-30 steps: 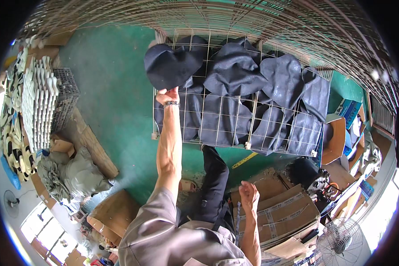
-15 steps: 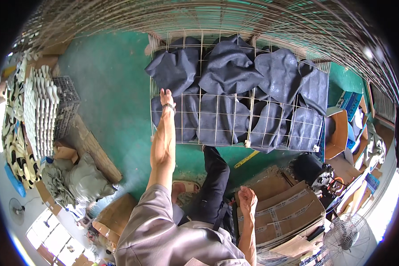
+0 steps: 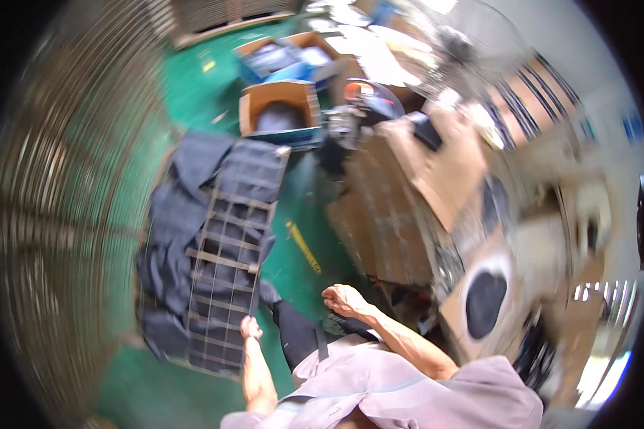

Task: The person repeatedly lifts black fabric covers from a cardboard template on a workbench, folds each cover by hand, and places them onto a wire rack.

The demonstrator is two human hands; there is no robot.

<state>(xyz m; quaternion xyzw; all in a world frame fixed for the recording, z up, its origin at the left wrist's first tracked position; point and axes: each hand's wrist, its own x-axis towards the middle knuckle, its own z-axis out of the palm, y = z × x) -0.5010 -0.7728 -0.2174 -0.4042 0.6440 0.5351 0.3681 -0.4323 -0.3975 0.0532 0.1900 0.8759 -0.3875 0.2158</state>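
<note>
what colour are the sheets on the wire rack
The sheets are dark bluish grey, as the head view shows.

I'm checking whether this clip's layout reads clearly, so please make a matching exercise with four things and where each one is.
Things:
1. left hand
2. yellow strip
3. dark sheets
4. right hand

Places:
A. flat on the green floor
B. held in the air, clear of the wire rack
C. at the wire rack's edge
D. draped along the wire rack

Pairs: 1-C, 2-A, 3-D, 4-B
</note>
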